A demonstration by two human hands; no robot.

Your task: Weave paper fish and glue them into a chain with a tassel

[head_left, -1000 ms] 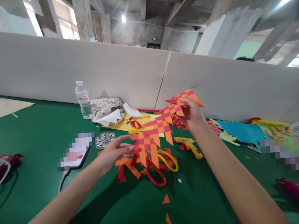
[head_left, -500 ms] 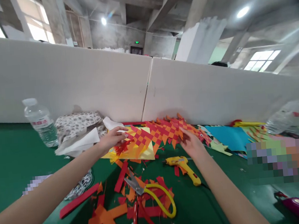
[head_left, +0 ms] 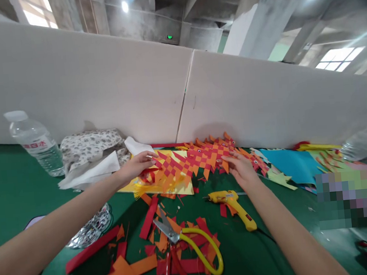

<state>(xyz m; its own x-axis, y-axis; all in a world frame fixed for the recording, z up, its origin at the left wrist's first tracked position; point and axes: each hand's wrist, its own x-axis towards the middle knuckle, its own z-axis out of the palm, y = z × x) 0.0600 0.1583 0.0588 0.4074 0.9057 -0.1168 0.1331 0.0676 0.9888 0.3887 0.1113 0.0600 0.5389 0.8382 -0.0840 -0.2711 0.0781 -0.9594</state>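
A long woven strip of red and orange paper [head_left: 201, 157] lies on the green table [head_left: 20, 186] near the white partition, partly over a yellow sheet [head_left: 175, 187]. My left hand [head_left: 137, 165] rests on the strip's left end with its fingers stretched out. At the strip's right part lies my right hand [head_left: 240, 169], fingers flat on the paper's lower edge. Neither hand grips the strip.
Scissors with red and yellow handles [head_left: 180, 244] lie among red and orange paper scraps [head_left: 130, 266] in front. A yellow glue gun [head_left: 232, 204] sits right of them. A water bottle [head_left: 38, 143], patterned cloth [head_left: 89, 148] and white tissue [head_left: 93, 171] stand left; coloured sheets [head_left: 282, 163] lie right.
The woven strip was held up in the air; it has come down and away onto the table by the partition. Both hands now lie flat on it.
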